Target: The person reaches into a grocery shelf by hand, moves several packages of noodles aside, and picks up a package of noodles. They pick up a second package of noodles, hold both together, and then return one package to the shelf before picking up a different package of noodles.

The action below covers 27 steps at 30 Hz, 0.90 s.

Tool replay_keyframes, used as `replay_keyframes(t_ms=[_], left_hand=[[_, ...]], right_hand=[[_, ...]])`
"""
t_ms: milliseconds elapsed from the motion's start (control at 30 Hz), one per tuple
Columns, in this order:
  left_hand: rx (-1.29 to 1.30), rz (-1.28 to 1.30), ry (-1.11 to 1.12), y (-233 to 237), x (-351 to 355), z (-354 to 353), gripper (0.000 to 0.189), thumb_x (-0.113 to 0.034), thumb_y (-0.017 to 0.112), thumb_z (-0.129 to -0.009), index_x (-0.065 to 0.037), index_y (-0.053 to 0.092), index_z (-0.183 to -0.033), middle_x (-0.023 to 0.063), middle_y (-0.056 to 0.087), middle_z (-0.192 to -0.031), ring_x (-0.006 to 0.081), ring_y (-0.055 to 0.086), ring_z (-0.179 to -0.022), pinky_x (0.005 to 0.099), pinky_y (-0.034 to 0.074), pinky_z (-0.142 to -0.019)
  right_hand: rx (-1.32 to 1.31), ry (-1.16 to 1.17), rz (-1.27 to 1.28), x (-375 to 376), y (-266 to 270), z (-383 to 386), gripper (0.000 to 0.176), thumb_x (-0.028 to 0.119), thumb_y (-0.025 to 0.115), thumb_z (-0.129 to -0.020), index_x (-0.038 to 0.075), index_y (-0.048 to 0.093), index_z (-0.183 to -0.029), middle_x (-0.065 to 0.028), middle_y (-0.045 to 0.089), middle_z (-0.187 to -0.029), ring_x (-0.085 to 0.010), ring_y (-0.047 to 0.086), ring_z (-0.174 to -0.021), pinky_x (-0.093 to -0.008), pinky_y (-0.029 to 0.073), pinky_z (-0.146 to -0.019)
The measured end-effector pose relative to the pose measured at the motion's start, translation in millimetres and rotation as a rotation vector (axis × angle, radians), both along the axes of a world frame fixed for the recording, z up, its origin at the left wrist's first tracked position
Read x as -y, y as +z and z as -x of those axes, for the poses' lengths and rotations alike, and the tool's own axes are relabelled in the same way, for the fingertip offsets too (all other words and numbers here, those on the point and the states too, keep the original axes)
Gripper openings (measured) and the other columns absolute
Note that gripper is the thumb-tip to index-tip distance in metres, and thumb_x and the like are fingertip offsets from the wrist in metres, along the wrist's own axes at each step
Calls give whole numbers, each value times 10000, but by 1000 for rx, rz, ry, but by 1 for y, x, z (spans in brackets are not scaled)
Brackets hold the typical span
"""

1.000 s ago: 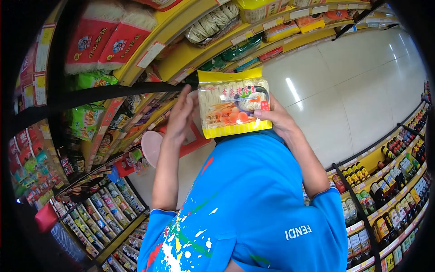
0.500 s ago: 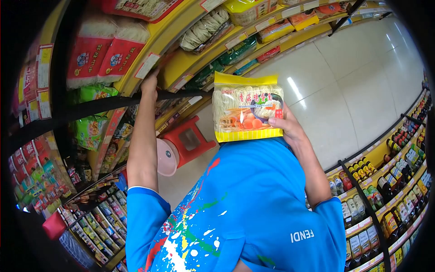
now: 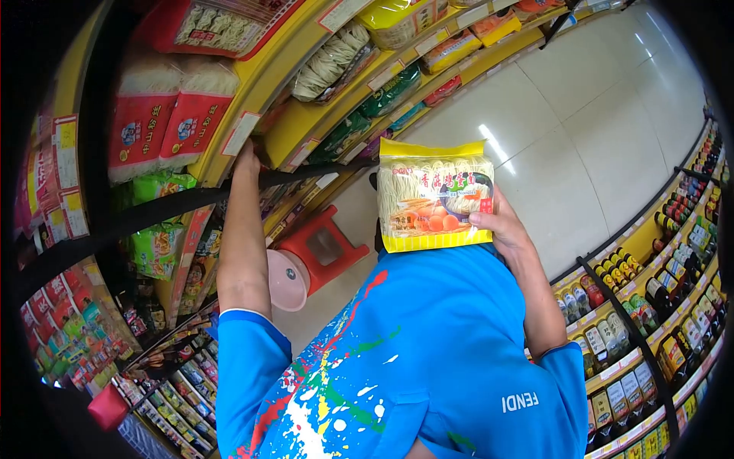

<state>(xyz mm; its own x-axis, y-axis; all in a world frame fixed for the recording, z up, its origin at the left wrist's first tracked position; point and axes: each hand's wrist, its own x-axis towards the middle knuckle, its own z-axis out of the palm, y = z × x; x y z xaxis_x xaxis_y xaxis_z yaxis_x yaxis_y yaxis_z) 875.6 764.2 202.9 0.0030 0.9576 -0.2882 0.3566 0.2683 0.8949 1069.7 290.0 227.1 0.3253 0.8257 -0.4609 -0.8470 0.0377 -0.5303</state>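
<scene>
My right hand [image 3: 501,223] grips a bag of mushroom egg noodles [image 3: 436,195] by its right edge, thumb across the front. The bag is clear with yellow bands at top and bottom, and its printed face is towards me. My left arm stretches up to the yellow shelf, where my left hand [image 3: 246,162] reaches in beneath a price-tag strip [image 3: 241,135]. Its fingers are hidden inside the shelf, so what they touch does not show. Red-and-clear packs of vermicelli [image 3: 187,115] stand on the shelf just left of that hand.
Further along the shelf lie a pack of pale noodles [image 3: 330,65] and green packs [image 3: 391,90]. Below stand a red stool [image 3: 317,245] and a pink basin [image 3: 284,279] on the tiled floor [image 3: 581,145]. Bottled goods [image 3: 612,336] fill a shelf at the right.
The noodle bag and my right hand have shifted slightly right and down in view. My left hand has gone a little lower in view, still at the shelf.
</scene>
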Motion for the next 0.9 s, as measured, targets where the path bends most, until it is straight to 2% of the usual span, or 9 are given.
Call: replay_keyframes(t_ms=[67, 167, 233, 467, 900], left_hand=[[34, 12, -7, 2, -5, 0, 333, -228, 536, -888, -58, 513, -1173, 81, 546, -1111, 203, 500, -985, 331, 393, -879], [83, 32, -25, 5, -13, 2, 331, -225, 535, -887, -57, 514, -1171, 82, 546, -1113, 205, 501, -989, 334, 393, -882], [113, 45, -35, 5, -19, -3, 329, -223, 535, -887, -56, 514, -1170, 83, 546, -1115, 206, 502, -992, 335, 394, -885], [213, 76, -44, 16, -20, 16, 324, -215, 532, -886, -54, 516, -1166, 86, 546, -1122, 211, 503, -1001, 342, 395, -892], [409, 99, 12, 19, -18, 7, 314, -200, 528, -884, -49, 520, -1160, 92, 546, -1134, 219, 507, -1019, 353, 397, -906]], right_hand=[[38, -19, 20, 1, 1, 1, 820, 94, 738, -605, -1, 308, -1296, -127, 508, -1196, -207, 515, -1096, -328, 399, -965], [58, -55, 34, 6, 3, 1, 813, 88, 734, -610, -1, 307, -1296, -124, 508, -1194, -207, 515, -1096, -327, 397, -967], [-2, -41, 20, 9, 4, 1, 874, 15, 721, -625, 12, 237, -1353, -116, 463, -1246, -205, 467, -1151, -327, 361, -998], [31, -50, 10, 12, 0, 4, 890, 22, 725, -625, 9, 222, -1359, -116, 461, -1248, -201, 468, -1150, -322, 363, -993], [16, -30, 5, 8, 4, 5, 910, 20, 733, -617, 5, 211, -1362, -114, 450, -1260, -196, 449, -1168, -312, 351, -998]])
